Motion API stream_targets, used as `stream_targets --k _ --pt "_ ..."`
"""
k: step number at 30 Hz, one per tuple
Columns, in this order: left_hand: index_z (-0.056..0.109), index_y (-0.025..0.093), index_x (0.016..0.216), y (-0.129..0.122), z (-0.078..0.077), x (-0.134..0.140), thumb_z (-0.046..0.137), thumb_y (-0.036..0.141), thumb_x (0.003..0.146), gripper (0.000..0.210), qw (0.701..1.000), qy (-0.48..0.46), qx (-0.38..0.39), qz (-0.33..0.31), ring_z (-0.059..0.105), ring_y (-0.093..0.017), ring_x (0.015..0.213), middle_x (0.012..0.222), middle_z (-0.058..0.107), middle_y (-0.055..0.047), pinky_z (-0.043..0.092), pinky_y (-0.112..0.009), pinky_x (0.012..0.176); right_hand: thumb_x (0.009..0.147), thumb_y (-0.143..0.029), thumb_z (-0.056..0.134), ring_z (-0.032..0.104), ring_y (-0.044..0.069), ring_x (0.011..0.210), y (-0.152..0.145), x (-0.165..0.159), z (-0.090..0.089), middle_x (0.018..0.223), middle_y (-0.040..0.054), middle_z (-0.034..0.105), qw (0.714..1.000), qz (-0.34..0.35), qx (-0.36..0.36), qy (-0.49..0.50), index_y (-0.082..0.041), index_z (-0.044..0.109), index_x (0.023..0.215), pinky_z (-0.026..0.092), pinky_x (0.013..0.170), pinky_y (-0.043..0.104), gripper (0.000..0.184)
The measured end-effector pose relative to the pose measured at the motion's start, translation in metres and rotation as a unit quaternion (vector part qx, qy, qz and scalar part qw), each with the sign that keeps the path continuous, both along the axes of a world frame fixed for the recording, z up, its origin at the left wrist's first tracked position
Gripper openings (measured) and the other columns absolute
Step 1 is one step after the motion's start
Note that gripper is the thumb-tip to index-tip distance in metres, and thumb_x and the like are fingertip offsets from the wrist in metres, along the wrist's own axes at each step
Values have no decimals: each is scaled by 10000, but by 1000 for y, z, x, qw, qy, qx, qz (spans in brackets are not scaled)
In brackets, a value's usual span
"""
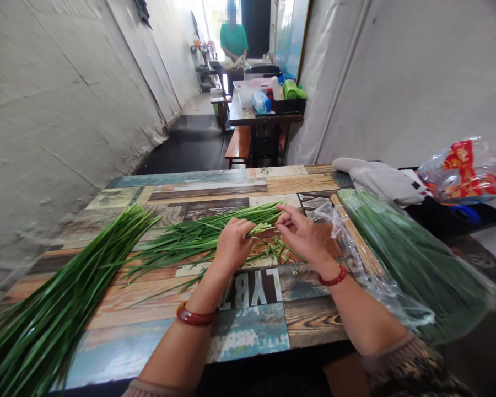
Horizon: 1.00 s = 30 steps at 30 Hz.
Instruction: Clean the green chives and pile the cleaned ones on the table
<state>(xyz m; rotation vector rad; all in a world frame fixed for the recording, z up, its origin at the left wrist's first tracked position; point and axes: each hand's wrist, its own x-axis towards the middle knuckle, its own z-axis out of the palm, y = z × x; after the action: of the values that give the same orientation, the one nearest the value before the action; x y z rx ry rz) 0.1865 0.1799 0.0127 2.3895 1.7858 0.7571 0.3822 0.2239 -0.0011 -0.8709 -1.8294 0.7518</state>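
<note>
My left hand is closed around a small bunch of garlic chives, whose pale cut ends poke out toward the right. Just beyond those ends is my right hand, fingers loosely bent and apart, with nothing visible in it. A loose pile of garlic chives lies behind and left of my left hand, leaves pointing left. Below my hands are scattered trimmed bits of stalk. A larger heap of chives spreads along the table's left side.
On the right of the patchwork-patterned table lie bagged chives and a bundle of wooden sticks. Behind them are a grey cloth and a red-printed plastic bag. A person in green stands beyond another table.
</note>
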Motion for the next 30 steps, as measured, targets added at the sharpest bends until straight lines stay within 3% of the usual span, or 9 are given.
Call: stream_targets --k 7,9,13,17,22,26,30 --pt "491 192 623 2 -1 -5 481 320 923 326 998 -57 15 17 452 -162 689 658 550 -3 319 -283 664 864 -321 568 576 124 737 16 11 -3 817 -1 610 966 -62 -131 215 -201 566 1172 491 711 254 331" --pt "506 192 632 1 0 -4 478 322 925 321 998 -54 16 16 452 -164 690 664 555 -6 321 -284 667 887 -341 535 578 133 743 15 11 -1 823 9 624 972 -55 -120 195 -201 552 1201 491 721 269 344" --pt "573 190 699 -2 3 -3 492 305 916 259 999 -28 21 16 456 -178 713 705 583 -23 326 -290 667 831 -254 605 595 168 824 7 7 3 931 26 657 998 -25 -24 47 -251 534 1268 491 812 330 443" --pt "624 189 799 -4 3 -2 503 258 900 172 999 19 37 11 461 -193 747 761 606 -38 342 -309 699 822 -157 555 595 179 849 1 2 1 870 10 641 999 -19 31 -21 -268 545 1274 464 880 363 466" --pt "633 192 844 -5 3 -1 524 181 850 110 998 49 42 16 469 -205 774 782 610 -41 358 -323 718 809 -182 563 557 136 763 1 -10 -10 818 -15 579 989 -6 -77 124 -243 552 1217 467 774 285 413" --pt "631 193 841 -5 1 3 523 116 798 139 997 68 32 11 472 -212 787 789 610 -44 369 -330 728 774 -211 621 537 114 772 -2 -20 -12 838 -26 560 942 7 -193 276 -229 579 1125 443 782 259 354" --pt "625 192 847 -4 -2 7 514 92 775 166 997 77 25 4 479 -209 788 798 612 -45 377 -333 736 709 -242 698 538 107 779 -5 -26 -11 856 -27 573 889 9 -274 367 -219 608 1050 442 768 242 353"
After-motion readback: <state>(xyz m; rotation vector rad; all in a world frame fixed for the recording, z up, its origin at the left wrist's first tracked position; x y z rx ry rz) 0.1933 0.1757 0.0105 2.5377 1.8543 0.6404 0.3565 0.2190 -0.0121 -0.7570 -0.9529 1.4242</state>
